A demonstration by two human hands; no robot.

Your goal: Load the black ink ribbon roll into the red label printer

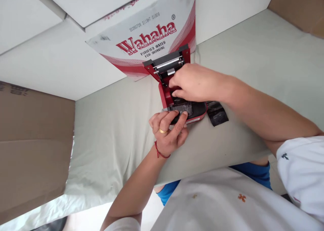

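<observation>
A red and black device (pixel 165 97) lies on the cloth-covered table with its hinged lid raised. Metal rods and a dark roller (pixel 168 66) show on the lid's inner side. My right hand (pixel 193 82) reaches into the device from the right, fingers bent and closed; whatever they grip is hidden. At the near edge, my left hand (pixel 169 128) presses its thumb and fingers on a dark, shiny, crumpled film-like piece (pixel 186 108) over the black base. Another black glossy piece (pixel 217 113) lies flat on the cloth, just right of the device.
A white and red Wahaha water carton (pixel 152 32) stands right behind the raised lid. White boxes (pixel 50 62) line the back. A brown cardboard box (pixel 35 150) is at the left, another brown box (pixel 298 10) at the far right. Pale green cloth (pixel 101 133) covers the table.
</observation>
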